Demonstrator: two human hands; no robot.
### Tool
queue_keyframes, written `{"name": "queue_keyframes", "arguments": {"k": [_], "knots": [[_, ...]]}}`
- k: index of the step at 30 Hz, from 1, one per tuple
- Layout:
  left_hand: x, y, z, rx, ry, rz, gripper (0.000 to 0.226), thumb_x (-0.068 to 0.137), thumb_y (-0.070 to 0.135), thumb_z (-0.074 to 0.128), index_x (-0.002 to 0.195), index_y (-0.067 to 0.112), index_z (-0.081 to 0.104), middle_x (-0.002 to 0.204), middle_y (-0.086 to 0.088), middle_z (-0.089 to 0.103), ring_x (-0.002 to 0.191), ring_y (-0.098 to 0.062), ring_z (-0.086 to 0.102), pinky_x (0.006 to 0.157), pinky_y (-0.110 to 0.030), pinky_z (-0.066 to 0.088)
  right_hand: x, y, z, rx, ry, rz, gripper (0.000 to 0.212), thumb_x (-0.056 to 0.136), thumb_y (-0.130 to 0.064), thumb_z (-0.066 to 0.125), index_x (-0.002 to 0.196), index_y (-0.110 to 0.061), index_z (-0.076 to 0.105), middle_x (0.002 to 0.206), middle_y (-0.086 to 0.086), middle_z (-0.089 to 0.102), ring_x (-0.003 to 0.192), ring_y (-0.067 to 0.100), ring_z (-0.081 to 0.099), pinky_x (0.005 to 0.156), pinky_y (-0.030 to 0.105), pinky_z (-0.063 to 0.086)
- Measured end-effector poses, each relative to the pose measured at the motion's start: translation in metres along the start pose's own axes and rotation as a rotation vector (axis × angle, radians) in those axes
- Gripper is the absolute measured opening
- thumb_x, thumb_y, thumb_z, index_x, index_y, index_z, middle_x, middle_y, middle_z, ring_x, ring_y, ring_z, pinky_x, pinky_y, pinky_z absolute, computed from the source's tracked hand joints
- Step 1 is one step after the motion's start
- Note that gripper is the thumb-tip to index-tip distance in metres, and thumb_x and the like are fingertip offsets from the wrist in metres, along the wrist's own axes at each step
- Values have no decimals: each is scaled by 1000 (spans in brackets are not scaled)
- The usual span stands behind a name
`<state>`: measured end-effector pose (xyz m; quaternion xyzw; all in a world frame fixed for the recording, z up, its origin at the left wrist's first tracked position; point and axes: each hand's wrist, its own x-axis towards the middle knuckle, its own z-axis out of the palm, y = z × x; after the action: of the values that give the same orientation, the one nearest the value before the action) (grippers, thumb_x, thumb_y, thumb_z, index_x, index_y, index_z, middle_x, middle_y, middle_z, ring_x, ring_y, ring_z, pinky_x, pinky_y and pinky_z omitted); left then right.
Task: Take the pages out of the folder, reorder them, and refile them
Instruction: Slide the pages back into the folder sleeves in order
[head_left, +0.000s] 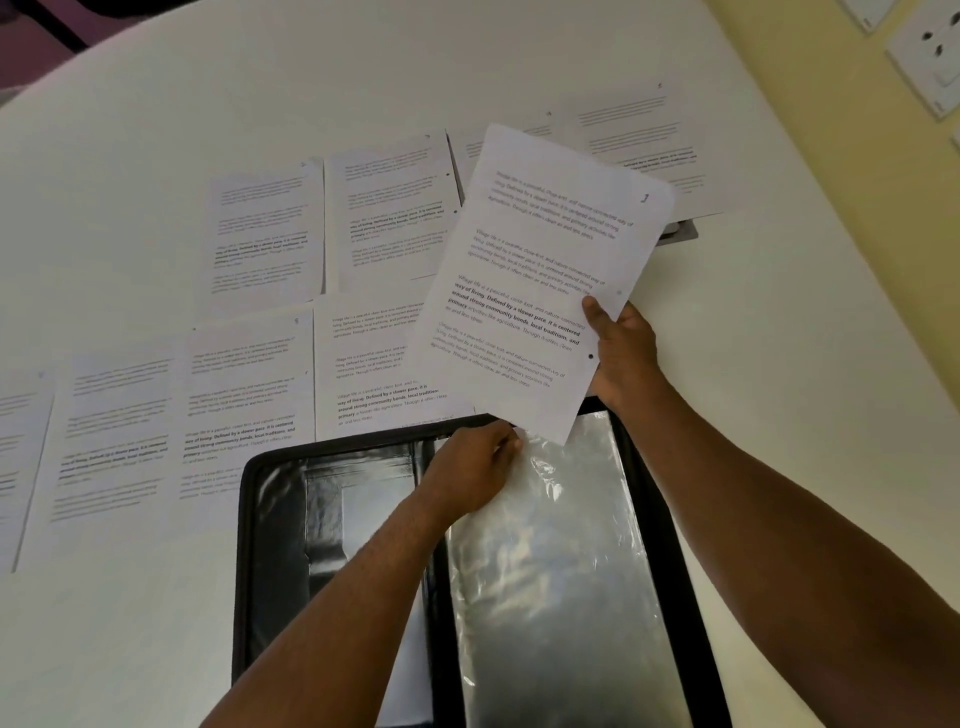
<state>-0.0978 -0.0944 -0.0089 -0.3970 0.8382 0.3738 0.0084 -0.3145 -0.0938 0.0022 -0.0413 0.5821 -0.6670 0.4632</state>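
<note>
**Page 3 held above the open folder**

The right hand (621, 348) pinches a white printed page marked 3 (540, 280) by its right edge, tilted. The left hand (470, 470) grips the clear plastic sleeve (561, 561) of the open black folder (270, 545) at the white table's (156, 156) near edge. The other printed pages (260, 234) lie spread beyond.

On the white printed sheet held above the black folder (540, 280), a handwritten "3" is seen at its top right corner, and bold lines can be read: "way of living. Defined by a slower pace, it is centered around strong community bonds, local traditions". The same bold wording is repeated on the white printed sheet lying just beyond the folder's top edge (374, 358).
</note>
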Motion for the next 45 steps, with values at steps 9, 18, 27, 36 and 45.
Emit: {"name": "queue_keyframes", "arguments": {"k": [9,18,27,36,45], "knots": [[-3,-2,2,-20,90,32,22,97,29,52,86,15,65,68,7,62,63,-9,56,61,-31,49,3,6,-15,-69,5,-1,19,91,-12,66,109,-15,66,110,8,71,99,25,69,85,44,57],[-2,2,3,-104,14,59,17,96,26,53,96,19,68,87,9,69,79,-8,63,73,-30,53,17,11,-2,84,-17,95,32,92,-13,63,124,-12,60,119,13,68,106,29,66,86,51,55],[-1,-2,2,-120,8,99,22,95,26,53,103,15,70,98,2,72,86,-12,64,79,-31,53,17,21,-2,41,-93,134,36,91,-15,65,126,-13,59,119,13,68,106,31,67,86,54,54],[1,-5,2,-150,1,70,18,96,23,54,100,17,70,92,5,71,80,-10,63,77,-30,53,17,17,-14,22,-161,150,23,91,-9,63,114,-13,64,118,12,68,106,28,67,90,49,53],[1,-6,4,-151,19,17,28,92,37,47,97,19,67,82,4,69,74,-13,63,71,-40,54,19,10,-25,-185,-161,138,26,89,-12,67,115,-13,65,114,11,70,105,30,67,90,50,54]]}}
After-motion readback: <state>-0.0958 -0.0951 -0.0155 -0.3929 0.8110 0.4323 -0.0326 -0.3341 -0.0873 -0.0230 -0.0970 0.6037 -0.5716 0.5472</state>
